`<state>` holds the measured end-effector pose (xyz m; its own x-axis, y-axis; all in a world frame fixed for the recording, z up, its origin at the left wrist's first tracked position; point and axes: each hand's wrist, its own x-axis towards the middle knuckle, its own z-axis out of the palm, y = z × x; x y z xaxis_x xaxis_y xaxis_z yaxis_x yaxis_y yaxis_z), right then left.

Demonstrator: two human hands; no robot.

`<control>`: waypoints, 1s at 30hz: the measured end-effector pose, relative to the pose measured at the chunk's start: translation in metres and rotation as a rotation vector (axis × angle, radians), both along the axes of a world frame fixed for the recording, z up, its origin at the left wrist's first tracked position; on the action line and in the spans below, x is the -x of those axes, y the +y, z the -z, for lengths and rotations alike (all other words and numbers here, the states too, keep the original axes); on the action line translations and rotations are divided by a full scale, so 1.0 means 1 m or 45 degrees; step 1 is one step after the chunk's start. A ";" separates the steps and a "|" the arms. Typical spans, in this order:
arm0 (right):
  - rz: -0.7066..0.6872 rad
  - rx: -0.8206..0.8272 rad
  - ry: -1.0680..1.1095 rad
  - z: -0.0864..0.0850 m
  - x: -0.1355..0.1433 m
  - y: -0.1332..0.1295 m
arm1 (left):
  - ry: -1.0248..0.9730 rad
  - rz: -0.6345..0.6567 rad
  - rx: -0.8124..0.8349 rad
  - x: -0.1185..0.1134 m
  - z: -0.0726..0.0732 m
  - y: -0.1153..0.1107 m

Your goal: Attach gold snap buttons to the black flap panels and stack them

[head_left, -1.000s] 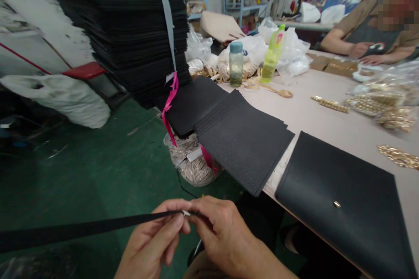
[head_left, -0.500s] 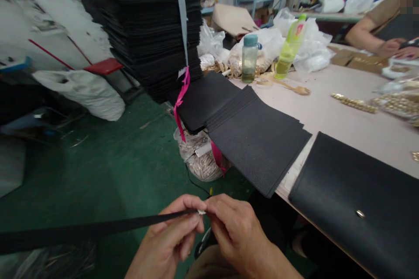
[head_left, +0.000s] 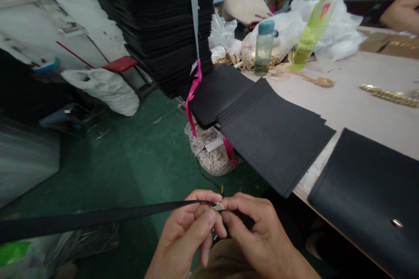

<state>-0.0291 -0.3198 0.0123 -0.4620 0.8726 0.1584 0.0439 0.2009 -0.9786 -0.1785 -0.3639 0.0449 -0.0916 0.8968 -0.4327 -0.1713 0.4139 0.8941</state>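
Observation:
Near the bottom middle, my left hand (head_left: pixel 190 231) pinches the end of a long black strap (head_left: pixel 108 217), which runs off to the left edge. A small pale piece (head_left: pixel 218 206) shows at the strap's end, between the fingertips of both hands. My right hand (head_left: pixel 258 226) has its thumb and forefinger closed at the right side of that piece; whether it grips the piece or the strap tip is too small to tell. Beyond them, fanned black sheets (head_left: pixel 278 135) overhang the table edge, and a black flap panel (head_left: pixel 369 187) with a metal stud lies to the right.
A tall black stack (head_left: pixel 170 22) with a pink ribbon stands behind. On the table (head_left: pixel 353 109) are a water bottle (head_left: pixel 264 48), a yellow-green bottle (head_left: pixel 312 30), plastic bags and a gold chain (head_left: pixel 389 95). A person's arm (head_left: pixel 402 11) shows at the upper right.
The view has shifted, so the table things appear farther right. My left fingers have curled closer around the strap end, and the pale piece shows more between both hands.

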 end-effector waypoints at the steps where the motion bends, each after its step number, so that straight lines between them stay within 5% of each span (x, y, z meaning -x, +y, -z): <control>1: -0.010 0.047 -0.008 -0.001 0.000 0.001 | 0.004 0.001 -0.003 0.000 0.001 0.000; 10: -0.053 0.284 -0.073 -0.005 -0.004 0.003 | 0.261 0.047 -0.052 0.002 0.005 0.000; 30: -0.070 -0.088 -0.191 -0.012 -0.010 0.007 | 0.650 0.062 -0.278 0.002 0.008 -0.005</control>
<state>-0.0188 -0.3126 0.0245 -0.5317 0.8349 0.1425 0.1755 0.2732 -0.9458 -0.1807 -0.3685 0.0371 -0.1970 0.9691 -0.1481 0.3206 0.2065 0.9244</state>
